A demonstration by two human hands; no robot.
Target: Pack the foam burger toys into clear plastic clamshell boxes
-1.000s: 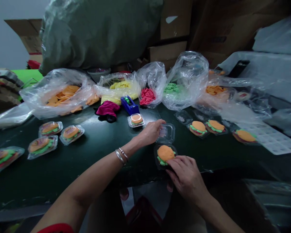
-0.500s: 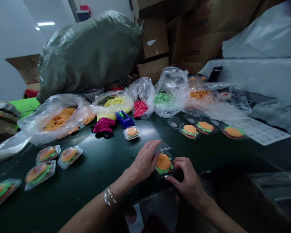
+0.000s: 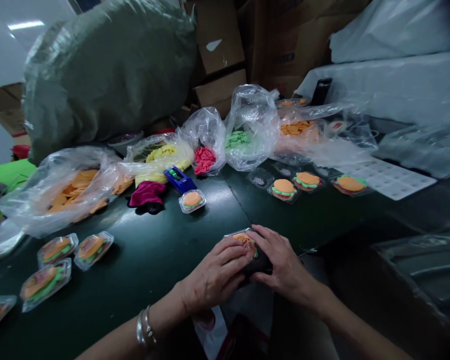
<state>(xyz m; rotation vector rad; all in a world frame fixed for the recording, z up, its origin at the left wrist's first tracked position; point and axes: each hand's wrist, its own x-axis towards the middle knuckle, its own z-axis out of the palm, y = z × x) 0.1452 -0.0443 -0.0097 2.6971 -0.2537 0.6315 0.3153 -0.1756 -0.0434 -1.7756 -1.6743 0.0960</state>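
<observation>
A small clear plastic clamshell (image 3: 243, 239) with an orange-and-green toy burger inside sits at the near edge of the dark green table (image 3: 153, 260). My left hand (image 3: 213, 277) presses on its left side and lid. Against its right side lies my right hand (image 3: 281, 260), fingers over the top. The lid is folded down over the burger. Most of the box is hidden under my fingers.
Several closed burger boxes (image 3: 55, 250) lie at the left, one (image 3: 192, 200) mid-table, open ones (image 3: 285, 189) at the right. Clear bags of orange (image 3: 74, 185), yellow, red (image 3: 204, 159) and green (image 3: 238, 139) pieces line the back. A blue tape dispenser (image 3: 177, 179), magenta cloth (image 3: 146, 192) and white tray (image 3: 386, 177) are there too.
My left hand folded the lid down over the burger, and both hands closed over the box. The view has tilted up and shifted to the right.
</observation>
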